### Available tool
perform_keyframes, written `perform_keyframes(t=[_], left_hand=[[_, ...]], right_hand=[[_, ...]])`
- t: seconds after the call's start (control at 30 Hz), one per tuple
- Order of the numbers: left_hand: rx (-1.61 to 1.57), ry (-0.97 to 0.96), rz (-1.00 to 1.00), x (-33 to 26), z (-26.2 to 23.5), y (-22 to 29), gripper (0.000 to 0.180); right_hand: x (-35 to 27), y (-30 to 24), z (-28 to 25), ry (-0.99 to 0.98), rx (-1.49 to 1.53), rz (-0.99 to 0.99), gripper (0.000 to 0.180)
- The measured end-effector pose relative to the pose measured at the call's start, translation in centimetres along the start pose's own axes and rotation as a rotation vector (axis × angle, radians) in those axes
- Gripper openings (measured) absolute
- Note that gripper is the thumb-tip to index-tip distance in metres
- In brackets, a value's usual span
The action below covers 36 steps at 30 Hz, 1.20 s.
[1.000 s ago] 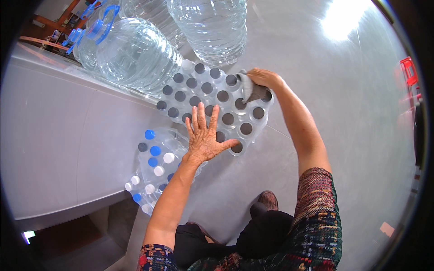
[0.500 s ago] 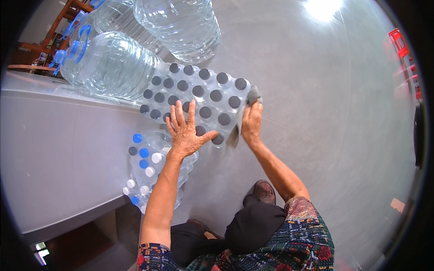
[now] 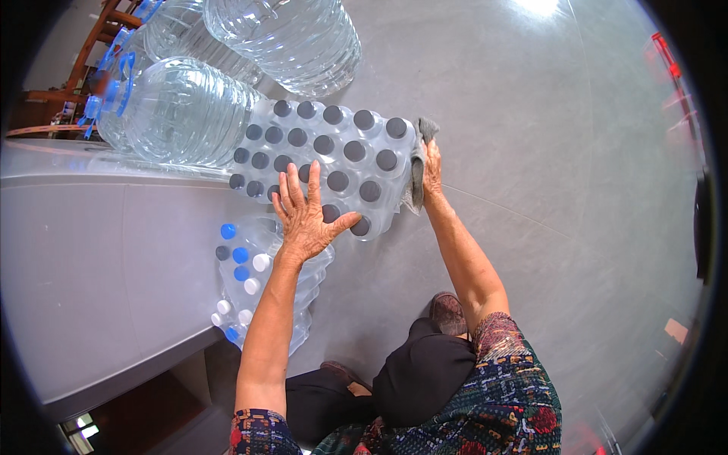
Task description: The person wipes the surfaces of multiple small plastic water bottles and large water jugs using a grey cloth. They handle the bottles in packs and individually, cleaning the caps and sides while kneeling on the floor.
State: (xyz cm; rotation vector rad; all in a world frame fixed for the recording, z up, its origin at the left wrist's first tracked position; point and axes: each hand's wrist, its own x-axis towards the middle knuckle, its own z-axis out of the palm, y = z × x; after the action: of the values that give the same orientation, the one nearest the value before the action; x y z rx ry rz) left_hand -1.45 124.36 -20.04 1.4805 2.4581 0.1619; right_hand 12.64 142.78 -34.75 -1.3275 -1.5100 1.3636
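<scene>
Left hand (image 3: pixel 307 216) flat, fingers spread, on shrink-wrapped bottle pack (image 3: pixel 334 163) on the floor, 12 o'clock from the person. Right hand (image 3: pixel 432 171) presses grey cloth (image 3: pixel 417 171), fingers grasping it, against pack's 3 o'clock side.

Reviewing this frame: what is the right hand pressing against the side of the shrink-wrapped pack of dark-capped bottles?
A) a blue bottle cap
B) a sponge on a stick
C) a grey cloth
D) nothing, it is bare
C: the right hand presses a grey cloth against the side of the dark-capped bottle pack, while the left hand lies flat on its caps.

Left hand (image 3: pixel 305 216) flat, fingers spread; right hand (image 3: pixel 432 168) extended.
</scene>
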Motion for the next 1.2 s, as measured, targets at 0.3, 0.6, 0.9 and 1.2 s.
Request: perform_keyframes(t=[0.3, 0.6, 0.9, 1.2], left_hand=[[0.007, 0.003, -0.019, -0.1, 0.3, -0.5, 0.114], [0.013, 0.044, -0.017, 0.0, 0.6, -0.6, 0.113], [0.03, 0.048, 0.01, -0.1, 0.7, -0.9, 0.113], [0.018, 0.049, -0.01, -0.3, 0.8, -0.7, 0.113]], right_hand=[[-8.9, 1.5, 1.1, -0.086, -0.384, 0.147, 0.028], [-16.6, -7.3, -1.0, -0.292, -0.034, 0.442, 0.04], [-10.0, -7.2, 0.7, 0.115, -0.137, -0.464, 0.045], [-9.6, -8.4, -0.2, 0.077, -0.28, -0.638, 0.058]])
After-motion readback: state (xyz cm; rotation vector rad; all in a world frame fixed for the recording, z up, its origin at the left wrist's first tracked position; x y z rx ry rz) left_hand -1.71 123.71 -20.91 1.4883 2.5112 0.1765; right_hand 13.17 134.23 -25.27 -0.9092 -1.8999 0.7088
